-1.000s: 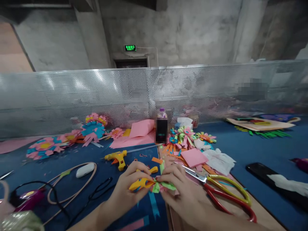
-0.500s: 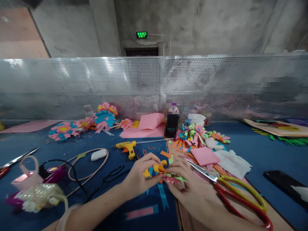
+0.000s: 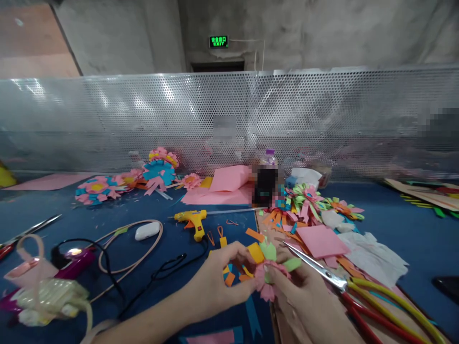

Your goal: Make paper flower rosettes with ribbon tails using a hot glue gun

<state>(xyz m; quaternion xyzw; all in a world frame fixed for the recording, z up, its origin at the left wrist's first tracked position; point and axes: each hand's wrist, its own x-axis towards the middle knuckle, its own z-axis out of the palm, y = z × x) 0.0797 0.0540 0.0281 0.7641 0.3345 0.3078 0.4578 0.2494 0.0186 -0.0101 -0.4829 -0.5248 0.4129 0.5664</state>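
A small paper flower point(image 3: 266, 283) with a fringed pink centre, pale green petals and a yellow-orange petal is held between both hands at the lower middle. My right hand point(image 3: 304, 291) grips it from the right, thumb pressed on the pink centre. On the other side, my left hand point(image 3: 224, 282) curves its thumb and index finger to the flower's left edge, fingertips at the yellow petal point(image 3: 256, 252). Small orange, blue and yellow paper bits point(image 3: 229, 274) show through the gap in the left hand. Scissors point(image 3: 333, 277) with red and yellow handles lie beside my right hand.
A yellow glue gun point(image 3: 195, 222) lies beyond my left hand, its black cord point(image 3: 168, 267) looping leftward. Finished paper flowers point(image 3: 159, 169) stand at the back. Pink paper squares point(image 3: 321, 240), crumpled tissue point(image 3: 376, 255) and a white earphone case point(image 3: 147, 231) lie around.
The view has shifted slightly, moving most table items outward. The flower has been turned so its pink centre and green petals show, and my left fingers have spread wider around its edge.
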